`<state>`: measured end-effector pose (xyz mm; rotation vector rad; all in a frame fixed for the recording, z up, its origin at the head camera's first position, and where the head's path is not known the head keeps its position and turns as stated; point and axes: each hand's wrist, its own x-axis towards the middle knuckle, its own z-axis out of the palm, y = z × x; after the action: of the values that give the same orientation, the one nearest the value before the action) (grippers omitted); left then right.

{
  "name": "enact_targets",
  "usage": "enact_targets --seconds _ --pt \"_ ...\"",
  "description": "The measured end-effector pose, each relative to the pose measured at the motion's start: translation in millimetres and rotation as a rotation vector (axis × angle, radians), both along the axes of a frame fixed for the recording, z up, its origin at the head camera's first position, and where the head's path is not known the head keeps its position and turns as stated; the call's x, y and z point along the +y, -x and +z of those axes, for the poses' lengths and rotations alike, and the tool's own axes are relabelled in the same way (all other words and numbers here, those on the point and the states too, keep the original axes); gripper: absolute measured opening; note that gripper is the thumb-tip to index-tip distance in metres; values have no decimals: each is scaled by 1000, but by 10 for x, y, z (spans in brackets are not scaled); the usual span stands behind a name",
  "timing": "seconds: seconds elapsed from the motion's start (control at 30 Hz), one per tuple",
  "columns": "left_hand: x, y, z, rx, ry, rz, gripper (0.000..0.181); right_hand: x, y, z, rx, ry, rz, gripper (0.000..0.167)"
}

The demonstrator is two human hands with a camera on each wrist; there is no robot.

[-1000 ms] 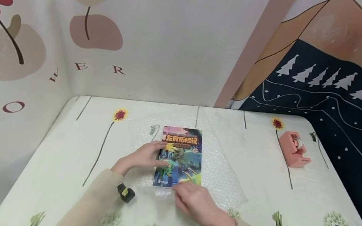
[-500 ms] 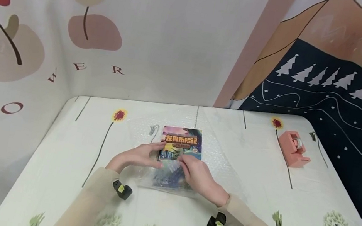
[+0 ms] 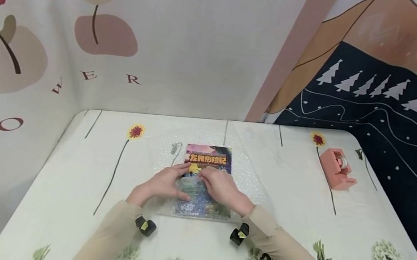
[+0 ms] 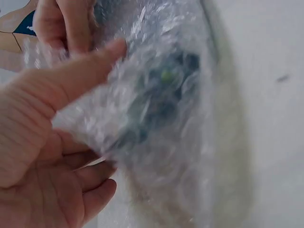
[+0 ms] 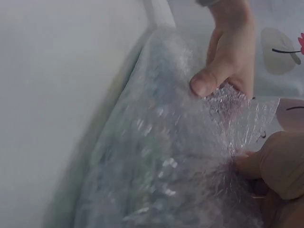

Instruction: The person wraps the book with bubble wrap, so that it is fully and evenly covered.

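A colourful book (image 3: 210, 155) lies on a sheet of bubble wrap (image 3: 254, 177), its lower part covered by a flap folded up from the near side. My left hand (image 3: 162, 183) rests at the book's left side, fingers spread, thumb on the flap. In the left wrist view, the left thumb (image 4: 80, 76) lies over the wrap (image 4: 161, 104), the other fingers bent beside its edge. With fingertips and thumb, my right hand (image 3: 225, 189) pinches the flap's top edge over the cover; the right wrist view shows that hand (image 5: 280, 175) at the crinkled wrap (image 5: 156, 142).
A pink tape dispenser (image 3: 336, 169) with a roll in it stands at the right of the flower-printed table cover (image 3: 295, 197). Printed cloths (image 3: 188, 46) hang behind the table and at its sides.
From the book's near edge, my right hand has moved up and slightly left, and the wrap flap now covers the lower cover. My left thumb has shifted from the bare cover onto the flap.
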<state>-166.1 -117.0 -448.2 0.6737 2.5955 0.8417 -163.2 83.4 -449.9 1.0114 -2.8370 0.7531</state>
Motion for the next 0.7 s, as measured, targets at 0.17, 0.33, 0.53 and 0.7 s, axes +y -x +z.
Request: enact_targets --seconds 0.17,0.33,0.53,0.7 --pt "23 -34 -28 40 19 32 82 -12 46 -90 -4 -11 0 13" --pt "41 -59 -72 59 10 63 80 -27 62 -119 -36 -3 -34 14" --pt "40 -106 -118 142 1 108 93 -28 75 -132 -47 -30 -72 11" --pt "74 -165 -107 398 41 73 75 -51 97 -165 -14 -56 -95 8"
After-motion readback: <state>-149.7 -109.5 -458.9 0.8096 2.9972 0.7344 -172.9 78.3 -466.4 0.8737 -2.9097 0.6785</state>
